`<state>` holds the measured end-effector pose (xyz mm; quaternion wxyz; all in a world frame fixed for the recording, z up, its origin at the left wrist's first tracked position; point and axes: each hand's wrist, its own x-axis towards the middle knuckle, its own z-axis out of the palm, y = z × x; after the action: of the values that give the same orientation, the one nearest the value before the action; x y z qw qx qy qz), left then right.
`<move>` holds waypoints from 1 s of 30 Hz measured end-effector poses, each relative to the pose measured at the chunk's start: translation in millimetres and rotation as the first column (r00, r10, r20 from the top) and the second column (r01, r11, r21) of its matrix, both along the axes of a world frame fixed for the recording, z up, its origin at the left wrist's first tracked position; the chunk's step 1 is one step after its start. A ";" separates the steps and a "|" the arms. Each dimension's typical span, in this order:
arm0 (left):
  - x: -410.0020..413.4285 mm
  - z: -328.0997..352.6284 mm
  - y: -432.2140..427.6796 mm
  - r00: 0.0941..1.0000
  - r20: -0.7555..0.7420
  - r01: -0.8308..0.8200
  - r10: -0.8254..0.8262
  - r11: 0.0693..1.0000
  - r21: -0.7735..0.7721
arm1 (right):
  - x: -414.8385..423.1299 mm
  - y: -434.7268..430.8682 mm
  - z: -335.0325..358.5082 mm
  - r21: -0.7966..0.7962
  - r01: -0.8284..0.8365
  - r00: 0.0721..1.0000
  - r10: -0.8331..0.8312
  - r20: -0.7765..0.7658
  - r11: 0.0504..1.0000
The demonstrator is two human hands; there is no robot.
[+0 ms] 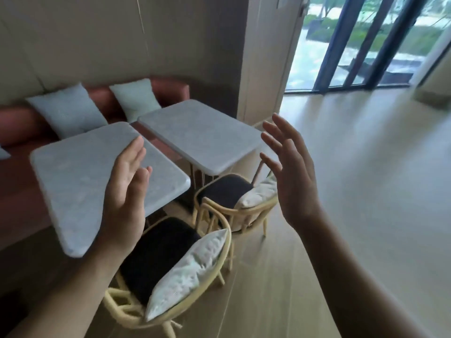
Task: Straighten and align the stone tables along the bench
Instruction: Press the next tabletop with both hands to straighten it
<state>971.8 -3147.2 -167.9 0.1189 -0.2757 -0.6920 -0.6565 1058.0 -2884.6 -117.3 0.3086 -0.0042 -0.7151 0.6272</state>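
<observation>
Wood floor (366, 191) carries two stone tables: near table (80, 181), far table (202, 132) just beyond it. Red bench (22, 128) behind near table holds pale cushions (68, 111).

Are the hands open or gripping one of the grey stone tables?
Open. The left hand and right hand are raised with fingers spread, palms facing, holding nothing, in front of the grey stone tables.

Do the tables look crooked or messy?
Yes. The two stone tables are not lined up: the near table and the far table almost touch at their bench-side corners, but the gap widens toward the chairs. Both hands, left hand and right hand, are open and hold nothing.
</observation>
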 end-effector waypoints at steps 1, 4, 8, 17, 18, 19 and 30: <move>-3.6 3.2 25.5 1.000 -0.005 0.026 -0.026 1.000 -0.005 | 5.2 24.7 3.1 0.008 0.027 1.000 -0.027 -0.007 1.000; -19.6 9.7 96.9 0.996 -0.028 0.083 -0.083 0.997 0.000 | 13.7 88.5 6.9 0.002 0.074 0.997 -0.074 -0.007 0.997; -50.0 7.1 191.8 0.988 -0.065 0.145 -0.143 0.989 0.035 | 10.6 166.9 4.2 0.003 0.111 0.994 -0.111 -0.016 0.994; -148.6 -3.3 425.0 0.976 -0.120 0.192 -0.182 0.978 0.081 | -75.8 382.7 11.2 0.035 0.173 0.985 -0.173 -0.013 0.984; -158.0 0.4 447.0 0.976 -0.118 0.195 -0.184 0.977 0.090 | -85.6 407.9 14.0 0.040 0.164 0.986 -0.164 -0.015 0.986; -167.1 5.2 467.5 0.975 -0.121 0.197 -0.186 0.977 0.084 | -94.7 432.7 16.1 0.040 0.160 0.987 -0.159 -0.016 0.986; -285.8 28.4 672.6 0.986 -0.146 0.086 -0.083 0.996 0.010 | -248.0 672.2 5.8 -0.031 0.077 0.992 -0.079 -0.093 0.997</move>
<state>686.1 -2474.5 -139.5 0.1433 -0.3508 -0.6638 -0.6448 810.0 -2212.4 -111.5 0.3662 -0.0067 -0.6903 0.6240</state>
